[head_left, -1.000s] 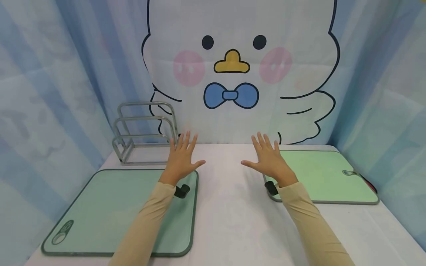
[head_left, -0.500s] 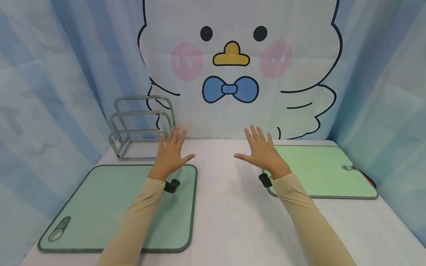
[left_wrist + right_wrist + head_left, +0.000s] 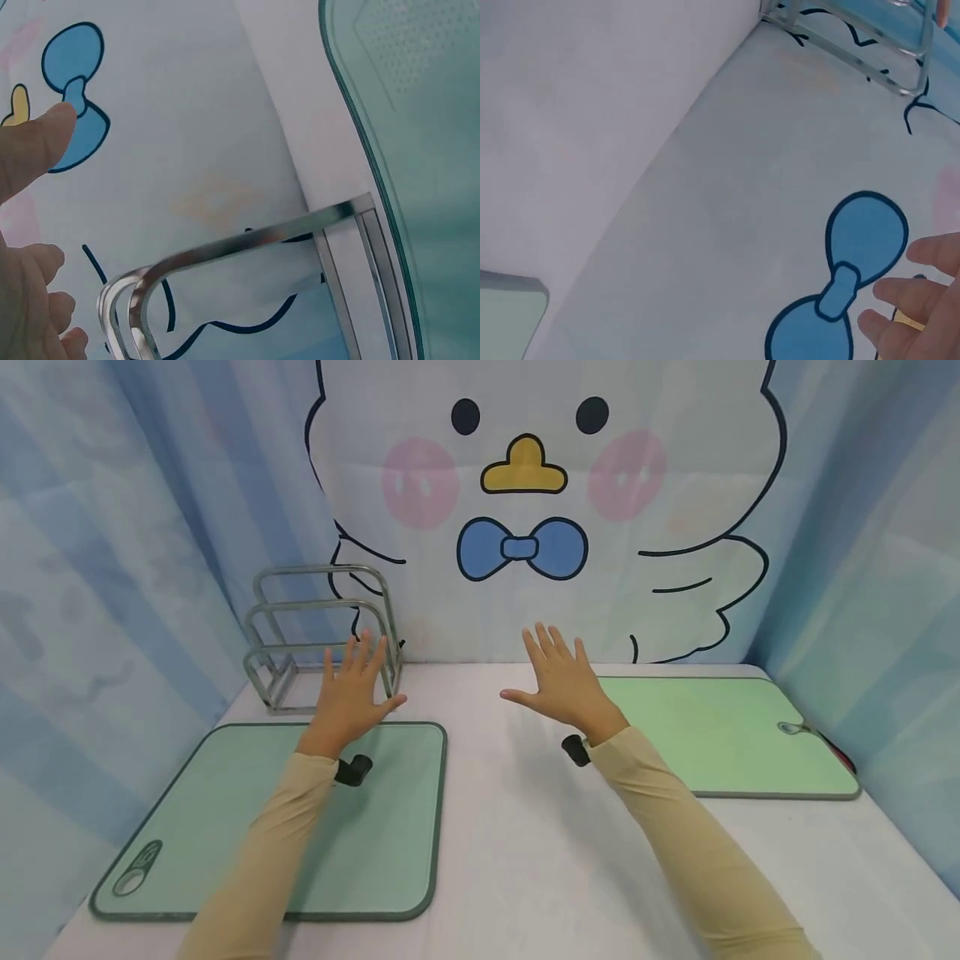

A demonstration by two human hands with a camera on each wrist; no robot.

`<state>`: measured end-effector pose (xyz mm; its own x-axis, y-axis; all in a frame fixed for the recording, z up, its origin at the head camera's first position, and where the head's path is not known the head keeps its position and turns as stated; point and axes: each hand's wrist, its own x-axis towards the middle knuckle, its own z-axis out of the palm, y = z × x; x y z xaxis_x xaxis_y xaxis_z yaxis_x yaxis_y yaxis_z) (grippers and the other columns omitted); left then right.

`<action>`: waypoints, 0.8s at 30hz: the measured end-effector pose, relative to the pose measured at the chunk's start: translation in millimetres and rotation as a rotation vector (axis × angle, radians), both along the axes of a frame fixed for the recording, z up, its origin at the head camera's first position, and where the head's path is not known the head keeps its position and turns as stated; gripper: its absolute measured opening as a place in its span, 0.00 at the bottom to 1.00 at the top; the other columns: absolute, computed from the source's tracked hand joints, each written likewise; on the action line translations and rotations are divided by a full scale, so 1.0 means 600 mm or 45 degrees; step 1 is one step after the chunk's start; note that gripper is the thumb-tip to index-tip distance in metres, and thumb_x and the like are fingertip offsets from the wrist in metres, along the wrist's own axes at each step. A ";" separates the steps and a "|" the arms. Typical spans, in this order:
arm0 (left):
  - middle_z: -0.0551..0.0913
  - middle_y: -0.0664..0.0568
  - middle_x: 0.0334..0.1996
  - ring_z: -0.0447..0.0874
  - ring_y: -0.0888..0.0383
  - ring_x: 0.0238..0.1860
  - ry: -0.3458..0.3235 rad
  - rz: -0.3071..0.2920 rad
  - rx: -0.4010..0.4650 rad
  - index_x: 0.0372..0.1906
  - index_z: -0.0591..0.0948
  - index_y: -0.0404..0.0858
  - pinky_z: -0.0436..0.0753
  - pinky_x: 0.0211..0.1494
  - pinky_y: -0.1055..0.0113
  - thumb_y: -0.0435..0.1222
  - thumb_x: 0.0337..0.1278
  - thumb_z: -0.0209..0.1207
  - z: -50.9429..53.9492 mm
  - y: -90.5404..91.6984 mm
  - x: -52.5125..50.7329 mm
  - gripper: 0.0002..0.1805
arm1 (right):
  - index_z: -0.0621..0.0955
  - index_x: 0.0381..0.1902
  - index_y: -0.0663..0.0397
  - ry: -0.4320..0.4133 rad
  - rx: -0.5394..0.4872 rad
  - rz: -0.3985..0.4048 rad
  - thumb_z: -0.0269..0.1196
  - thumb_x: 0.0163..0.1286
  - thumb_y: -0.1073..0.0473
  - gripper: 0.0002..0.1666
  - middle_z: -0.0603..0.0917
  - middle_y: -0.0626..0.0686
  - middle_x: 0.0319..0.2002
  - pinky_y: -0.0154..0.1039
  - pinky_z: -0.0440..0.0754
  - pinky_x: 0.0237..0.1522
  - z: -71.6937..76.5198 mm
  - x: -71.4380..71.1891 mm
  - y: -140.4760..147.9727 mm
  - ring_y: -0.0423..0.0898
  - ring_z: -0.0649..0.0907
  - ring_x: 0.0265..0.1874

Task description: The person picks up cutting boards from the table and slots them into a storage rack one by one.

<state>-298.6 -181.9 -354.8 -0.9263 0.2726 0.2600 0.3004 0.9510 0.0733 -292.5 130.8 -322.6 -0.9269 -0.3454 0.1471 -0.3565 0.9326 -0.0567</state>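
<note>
My left hand (image 3: pixel 348 697) is held with spread fingers above the far edge of the large grey-green cutting board (image 3: pixel 255 810), in front of the metal rack (image 3: pixel 322 605). It grips nothing. In the left wrist view, the rack (image 3: pixel 247 240) appears close by the fingers. My right hand (image 3: pixel 564 687), also with fingers spread and holding nothing, hovers over the white table between the two boards. The light green cutting board (image 3: pixel 720 735) lies just to its right, partly hidden by the forearm. In the right wrist view, several fingertips of the right hand (image 3: pixel 922 307) show at the edge.
A printed curtain (image 3: pixel 517 610) with a cartoon bird closes off the back, and blue striped curtains (image 3: pixel 112 568) stand at the sides. At the light green board's right end lies a small metal-ended item (image 3: pixel 795 727), partly off its edge. White tabletop (image 3: pixel 510 860) runs between the boards.
Both hands have moved leftward, the left one in front of the rack and the right one away from the light green board. The head view has tipped slightly downward. Neither hand has taken anything.
</note>
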 end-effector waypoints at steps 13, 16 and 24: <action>0.33 0.41 0.75 0.30 0.41 0.75 0.071 0.073 0.051 0.75 0.40 0.40 0.35 0.72 0.36 0.54 0.59 0.57 -0.013 -0.066 -0.005 0.51 | 0.45 0.75 0.55 0.062 0.149 0.060 0.48 0.62 0.24 0.59 0.46 0.59 0.75 0.63 0.47 0.71 0.008 -0.022 -0.074 0.57 0.48 0.75; 0.35 0.39 0.75 0.33 0.39 0.75 0.107 0.093 0.044 0.75 0.41 0.39 0.36 0.72 0.35 0.53 0.59 0.57 -0.015 -0.083 -0.006 0.51 | 0.45 0.75 0.56 0.078 0.166 0.078 0.48 0.61 0.24 0.59 0.46 0.60 0.75 0.63 0.48 0.71 0.006 -0.028 -0.092 0.58 0.48 0.75; 0.36 0.37 0.75 0.37 0.36 0.74 0.232 0.098 0.021 0.75 0.40 0.38 0.37 0.72 0.34 0.51 0.56 0.60 -0.021 -0.138 -0.013 0.53 | 0.44 0.75 0.54 0.123 0.152 0.110 0.48 0.61 0.23 0.60 0.45 0.59 0.75 0.63 0.48 0.71 -0.001 -0.043 -0.145 0.56 0.48 0.75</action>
